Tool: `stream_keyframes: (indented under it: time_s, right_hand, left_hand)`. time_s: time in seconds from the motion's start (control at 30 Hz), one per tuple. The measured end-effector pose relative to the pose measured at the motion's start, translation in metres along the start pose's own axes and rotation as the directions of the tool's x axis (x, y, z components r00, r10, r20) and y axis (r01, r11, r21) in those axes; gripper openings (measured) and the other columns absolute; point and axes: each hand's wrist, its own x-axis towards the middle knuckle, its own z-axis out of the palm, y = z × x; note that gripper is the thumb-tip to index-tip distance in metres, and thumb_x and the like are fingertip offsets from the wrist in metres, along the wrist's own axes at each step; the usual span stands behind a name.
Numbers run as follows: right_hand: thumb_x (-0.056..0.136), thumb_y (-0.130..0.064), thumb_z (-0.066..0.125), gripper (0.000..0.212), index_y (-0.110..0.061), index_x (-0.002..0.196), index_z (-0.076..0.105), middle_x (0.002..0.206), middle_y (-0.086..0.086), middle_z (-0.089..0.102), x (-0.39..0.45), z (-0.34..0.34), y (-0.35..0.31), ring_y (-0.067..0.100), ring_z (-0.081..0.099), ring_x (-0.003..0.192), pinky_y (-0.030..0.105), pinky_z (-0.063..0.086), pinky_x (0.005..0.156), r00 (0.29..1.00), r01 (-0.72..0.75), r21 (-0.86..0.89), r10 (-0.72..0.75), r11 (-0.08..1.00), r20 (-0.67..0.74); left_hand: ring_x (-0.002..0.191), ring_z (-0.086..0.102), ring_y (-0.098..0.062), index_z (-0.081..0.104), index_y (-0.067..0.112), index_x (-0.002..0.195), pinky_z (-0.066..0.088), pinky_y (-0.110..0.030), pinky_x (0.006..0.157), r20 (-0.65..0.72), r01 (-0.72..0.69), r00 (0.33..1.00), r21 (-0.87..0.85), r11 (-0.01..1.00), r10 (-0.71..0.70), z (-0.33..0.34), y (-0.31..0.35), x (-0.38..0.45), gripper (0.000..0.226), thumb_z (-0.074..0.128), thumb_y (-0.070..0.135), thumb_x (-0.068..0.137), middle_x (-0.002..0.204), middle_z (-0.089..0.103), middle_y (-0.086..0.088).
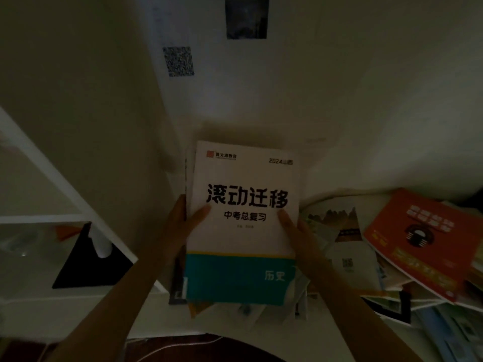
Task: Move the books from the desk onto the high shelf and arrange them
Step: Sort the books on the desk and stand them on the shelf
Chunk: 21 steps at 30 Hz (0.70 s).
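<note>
I see the cluttered desk [261,333] carrying a loose heap of books [407,246] at right. Above its left part I hold a white-and-teal book stack [243,223], cover up; left hand [183,220] and right hand [298,231] clasp its side edges, thumbs pressed on the cover.

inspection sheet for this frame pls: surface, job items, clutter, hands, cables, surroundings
Surface: pale desk, mostly covered, dimly lit.
Job's things: white and teal book held up by both hands, on top of a small stack; orange book lying on a loose pile of books at right.
Clutter: black triangular object at left.
Hands: left hand grips the held book's left edge; right hand grips its right edge, thumbs on the cover.
Cables: thin white cable at the desk's near edge.
Surroundings: white shelf frame at left; QR code sheet and dark picture on the wall.
</note>
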Motion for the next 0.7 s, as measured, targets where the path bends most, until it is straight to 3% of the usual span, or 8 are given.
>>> stream_keyframes:
  time_s: [0.07,0.13,0.2,0.3,0.37,0.5,0.6,0.7]
  right_hand:
    - [0.089,-0.034,0.053,0.033,-0.017,0.118,0.058,0.111,0.004,0.068,-0.004,-0.010,-0.003,0.020,0.068,0.095,0.037,0.057,0.080,0.996,0.088,-0.035,-0.088,0.995,0.010]
    - [0.091,-0.029,0.051,0.030,-0.017,0.119,0.057,0.112,0.003,0.068,-0.009,-0.016,0.000,0.020,0.067,0.097,0.039,0.057,0.083,0.991,0.131,-0.039,-0.130,0.991,0.025]
    - [0.093,-0.024,0.050,0.022,-0.020,0.114,0.057,0.107,0.000,0.068,-0.014,-0.016,0.007,0.017,0.068,0.092,0.035,0.058,0.077,0.988,0.149,-0.037,-0.147,0.988,0.037]
    - [0.090,-0.020,0.058,0.035,-0.018,0.124,0.052,0.113,0.000,0.065,-0.019,-0.007,0.019,0.017,0.067,0.097,0.031,0.057,0.077,0.984,0.180,-0.133,-0.178,0.975,0.022]
    - [0.089,-0.020,0.061,0.041,-0.018,0.128,0.048,0.116,0.000,0.063,-0.020,0.000,0.022,0.015,0.064,0.100,0.026,0.057,0.078,0.976,0.207,-0.160,-0.215,0.965,-0.039]
    - [0.091,-0.018,0.057,0.036,-0.019,0.126,0.047,0.108,-0.004,0.061,-0.032,0.011,0.019,0.011,0.061,0.094,0.014,0.055,0.067,0.957,0.241,-0.126,-0.258,0.962,-0.135]
    - [0.089,-0.022,0.059,0.039,-0.013,0.126,0.051,0.117,0.005,0.064,-0.050,0.008,0.020,0.018,0.064,0.096,0.026,0.058,0.072,0.965,0.214,-0.092,-0.225,0.972,-0.131]
    - [0.088,-0.022,0.060,0.039,-0.014,0.125,0.053,0.115,0.006,0.065,-0.076,0.012,0.010,0.018,0.065,0.095,0.026,0.058,0.068,0.967,0.236,-0.045,-0.239,0.971,-0.090]
  left_hand:
    - [0.101,0.065,-0.013,0.047,0.032,0.117,0.057,-0.033,0.077,0.009,-0.064,0.998,0.004,0.998,0.064,0.007,-0.010,0.004,0.062,0.076,0.052,0.066,0.115,0.062,0.003]
    - [0.094,0.066,-0.004,0.042,0.033,0.120,0.056,-0.024,0.071,-0.006,-0.091,0.996,-0.045,0.995,0.090,0.015,-0.024,0.007,0.040,0.063,0.029,0.086,0.114,0.059,0.006]
    - [0.095,0.065,-0.003,0.034,0.032,0.132,0.056,-0.023,0.072,-0.012,-0.048,0.999,-0.069,0.996,0.047,0.021,-0.040,0.007,0.045,0.051,0.016,0.093,0.117,0.057,0.008]
    - [0.117,0.052,-0.013,0.020,0.033,0.144,0.050,-0.033,0.093,-0.027,0.023,0.999,-0.011,1.000,-0.023,0.023,-0.062,0.005,0.064,0.054,0.025,0.090,0.134,0.047,0.004]
    - [0.124,0.042,-0.015,0.014,0.030,0.146,0.039,-0.030,0.101,-0.055,0.047,0.997,0.032,0.998,-0.045,0.024,-0.066,0.003,0.067,0.053,0.026,0.092,0.136,0.040,0.005]
    - [0.099,0.051,0.001,0.028,0.027,0.136,0.044,-0.011,0.082,-0.088,-0.052,0.994,0.077,0.996,0.058,0.030,-0.053,-0.013,0.049,0.051,0.017,0.094,0.114,0.048,0.017]
    - [0.102,0.059,-0.013,0.043,0.021,0.126,0.051,-0.024,0.082,-0.088,-0.103,0.990,0.077,0.992,0.110,0.023,-0.037,-0.034,0.038,0.057,0.020,0.091,0.111,0.058,0.004]
    - [0.099,0.059,-0.016,0.047,0.023,0.115,0.050,-0.023,0.077,-0.112,-0.187,0.972,0.180,0.966,0.209,0.013,-0.008,-0.061,0.029,0.060,0.024,0.089,0.105,0.059,0.006]
